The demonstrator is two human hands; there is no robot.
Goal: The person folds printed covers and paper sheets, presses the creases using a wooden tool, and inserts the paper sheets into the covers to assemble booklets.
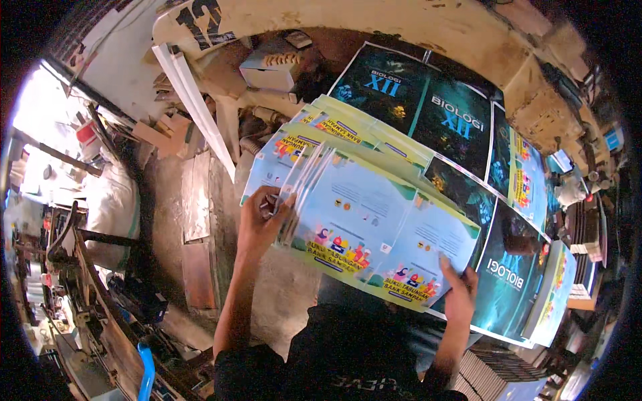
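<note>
Both my hands hold a fanned stack of printed cover sheets [361, 210], light blue with yellow-green borders and colourful cartoon pictures. My left hand [262, 217] is closed round the left edge, where the sheets spread into layers. At the lower right corner my right hand [460, 291] grips the same stack, thumb on top and fingers at the edge. Behind it, more stacks of the same sheets [274, 160] lie overlapping. Under and beyond them are large dark teal printed sheets [461, 123], laid out over the work surface.
At the right edge of the dark sheets sits another pile of light blue covers [554, 294]. Bundled paper stacks [498, 374] stand at the lower right. A long white strip [194, 107] leans at the left, near a white box [269, 70]. A large white sack [110, 207] stands further left.
</note>
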